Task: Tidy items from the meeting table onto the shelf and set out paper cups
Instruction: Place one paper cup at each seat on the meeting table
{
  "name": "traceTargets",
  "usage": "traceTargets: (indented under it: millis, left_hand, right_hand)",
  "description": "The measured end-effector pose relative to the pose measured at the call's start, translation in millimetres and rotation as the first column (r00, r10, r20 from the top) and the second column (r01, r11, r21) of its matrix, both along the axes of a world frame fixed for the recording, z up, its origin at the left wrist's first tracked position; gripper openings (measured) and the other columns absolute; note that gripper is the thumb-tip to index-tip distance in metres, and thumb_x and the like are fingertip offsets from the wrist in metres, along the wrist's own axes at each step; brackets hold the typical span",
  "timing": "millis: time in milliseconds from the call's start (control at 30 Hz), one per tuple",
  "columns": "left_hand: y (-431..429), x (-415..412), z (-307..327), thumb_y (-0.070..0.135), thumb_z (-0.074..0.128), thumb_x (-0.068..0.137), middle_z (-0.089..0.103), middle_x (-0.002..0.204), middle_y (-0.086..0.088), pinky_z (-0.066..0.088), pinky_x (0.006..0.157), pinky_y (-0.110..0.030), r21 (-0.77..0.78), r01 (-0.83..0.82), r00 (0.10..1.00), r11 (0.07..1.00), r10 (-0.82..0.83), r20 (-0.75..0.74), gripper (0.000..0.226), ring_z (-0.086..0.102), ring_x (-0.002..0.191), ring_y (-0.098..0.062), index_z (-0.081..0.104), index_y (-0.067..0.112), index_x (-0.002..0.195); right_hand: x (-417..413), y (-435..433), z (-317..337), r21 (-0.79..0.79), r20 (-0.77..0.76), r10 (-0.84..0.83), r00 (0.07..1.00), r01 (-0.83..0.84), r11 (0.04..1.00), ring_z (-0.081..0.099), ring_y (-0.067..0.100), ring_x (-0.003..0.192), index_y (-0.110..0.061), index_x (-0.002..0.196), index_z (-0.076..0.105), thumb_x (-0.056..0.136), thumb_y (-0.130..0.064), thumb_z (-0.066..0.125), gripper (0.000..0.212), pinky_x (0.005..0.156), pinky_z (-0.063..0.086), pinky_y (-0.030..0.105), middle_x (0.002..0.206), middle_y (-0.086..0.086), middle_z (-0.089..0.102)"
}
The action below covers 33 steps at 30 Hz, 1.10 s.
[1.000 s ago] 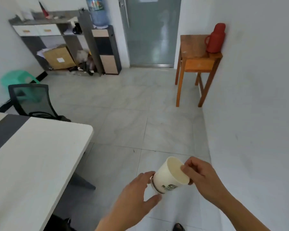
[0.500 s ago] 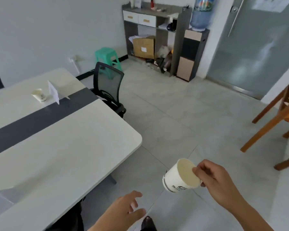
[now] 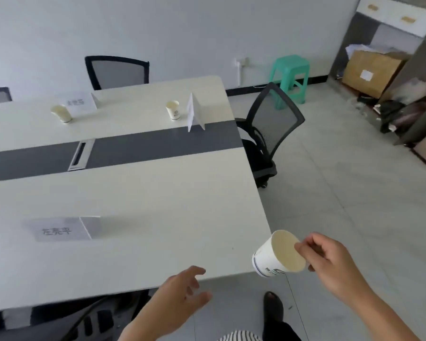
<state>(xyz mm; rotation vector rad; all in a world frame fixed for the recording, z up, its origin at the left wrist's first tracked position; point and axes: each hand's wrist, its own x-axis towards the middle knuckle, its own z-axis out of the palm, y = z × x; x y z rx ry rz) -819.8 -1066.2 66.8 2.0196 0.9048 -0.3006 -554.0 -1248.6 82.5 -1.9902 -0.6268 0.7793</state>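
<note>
1. paper cup (image 3: 279, 254) hangs tilted in the right hand (image 3: 330, 264), mouth turned toward the camera, pinched by the rim between thumb and fingertips; a rim pinch likely keeps the base free for setting it down.
2. it sits in the air just off the bench's (image 3: 158, 193) near right corner, not yet touching the top.
3. left hand (image 3: 180, 294) is empty, fingers loosely spread, hovering at the near edge, probably ready to steady or guide.
4. nearest name card (image 3: 59, 230) has no cup beside it, so this seat looks like the target.
5. two far cups (image 3: 173, 110) (image 3: 61, 113) each stand next to a far name card (image 3: 194, 115) (image 3: 80, 103), one cup per seat.
6. shelf (image 3: 389, 33) stands at the upper right; its contents are too blurred to name with confidence.
</note>
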Motion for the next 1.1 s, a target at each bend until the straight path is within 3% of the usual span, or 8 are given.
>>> traceTargets:
  millis: [267,400,533,667,767,1000,1100]
  left_hand:
    - [-15.3,45.4,47.0,0.054,0.059,0.085,0.06,0.105,0.025,0.049,0.085,-0.017,0.079,-0.461,0.884,0.884,0.45,0.128,0.041,0.057,0.099,0.006,0.047,0.048,0.125]
    - [-38.2,27.6,53.5,0.058,0.055,0.085,0.057,0.106,0.029,0.048,0.088,-0.016,0.095,-0.629,0.777,0.772,0.616,0.132,0.046,0.053,0.103,0.008,0.044,0.049,0.128]
    - [-55.2,5.0,47.8,0.056,0.054,0.089,0.055,0.109,0.028,0.047,0.089,-0.015,0.069,-0.737,0.675,0.672,0.735,0.066,0.044,0.054,0.102,0.009,0.04,0.049,0.13]
    - [-48.9,-17.1,35.1,0.061,0.053,0.087,0.055,0.112,0.027,0.047,0.092,-0.018,0.014,-0.794,0.608,0.608,0.793,0.027,0.048,0.054,0.102,0.008,0.041,0.047,0.132]
    - [-24.4,-34.6,25.7,0.06,0.053,0.087,0.055,0.114,0.026,0.046,0.092,-0.017,-0.024,-0.791,0.611,0.611,0.792,0.004,0.052,0.053,0.103,0.007,0.041,0.043,0.135]
    - [51.4,-87.7,0.3,0.057,0.052,0.089,0.051,0.115,0.025,0.041,0.087,-0.009,-0.02,-0.777,0.63,0.629,0.777,-0.008,0.052,0.05,0.105,0.007,0.038,0.042,0.137]
    - [74.9,-107.7,-12.9,0.057,0.052,0.089,0.05,0.113,0.026,0.038,0.08,-0.004,0.0,-0.765,0.643,0.644,0.765,-0.029,0.052,0.046,0.099,0.015,0.038,0.041,0.137]
  right_hand:
    - [88.4,143.0,-4.0,-0.018,0.028,0.443,0.896,-0.442,0.897,0.045,0.016,0.053,-0.017,0.063,0.056,0.089,-0.023,0.065,0.029,0.061,0.042,0.037,0.05,-0.003,0.05]
    - [80.1,215.0,-12.0,-0.078,0.073,0.615,0.785,-0.611,0.788,0.052,0.02,0.06,-0.019,0.068,0.058,0.088,-0.028,0.066,0.023,0.069,0.053,0.051,0.062,0.009,0.06]
    - [46.1,280.5,-16.2,-0.132,0.107,0.727,0.679,-0.714,0.687,0.059,0.021,0.064,-0.012,0.07,0.059,0.089,-0.025,0.064,0.023,0.074,0.055,0.053,0.067,0.01,0.064]
    - [0.5,343.2,-23.9,-0.144,0.125,0.766,0.63,-0.753,0.642,0.07,0.017,0.069,-0.006,0.076,0.058,0.09,-0.024,0.062,0.023,0.076,0.055,0.052,0.075,0.012,0.068]
    - [-35.5,392.4,-30.0,-0.15,0.12,0.775,0.621,-0.76,0.633,0.072,0.02,0.071,-0.007,0.081,0.058,0.091,-0.024,0.059,0.019,0.074,0.056,0.05,0.08,0.009,0.069]
    - [-109.3,513.6,-41.2,-0.177,0.093,0.716,0.692,-0.696,0.696,0.072,0.02,0.067,0.0,0.096,0.058,0.092,-0.022,0.056,0.023,0.056,0.048,0.033,0.094,0.011,0.068]
    - [-132.9,558.2,-53.8,-0.178,0.098,0.676,0.73,-0.655,0.734,0.071,0.017,0.064,-0.004,0.098,0.057,0.093,-0.023,0.055,0.02,0.054,0.048,0.03,0.093,0.008,0.067]
